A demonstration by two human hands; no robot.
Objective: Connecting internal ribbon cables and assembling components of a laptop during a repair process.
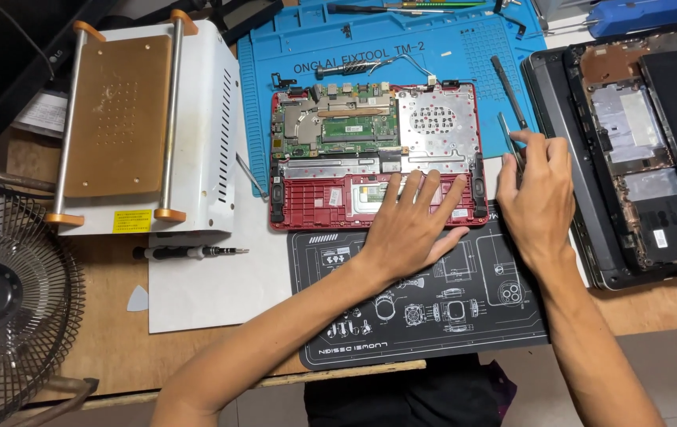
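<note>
Two hands are at work, the left hand point(410, 225) and the right hand point(538, 198). Two opened laptops lie on the bench: one red laptop point(376, 158) and one dark laptop point(631, 150). There are two mats, one blue mat point(402, 39) and one black mat point(433, 308). One screwdriver point(188, 252), one fan point(6, 292), one white heating machine point(145, 126), and seemingly one pair of tweezers point(510, 138).

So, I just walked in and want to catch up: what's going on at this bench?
A person is working on an opened red laptop with its circuit board exposed, lying partly on a blue work mat. The left hand rests flat on the laptop's lower edge, fingers spread. The right hand holds metal tweezers just beside the laptop's right side. A second dark, opened laptop shell lies to the right, and a screwdriver lies to the left.
</note>
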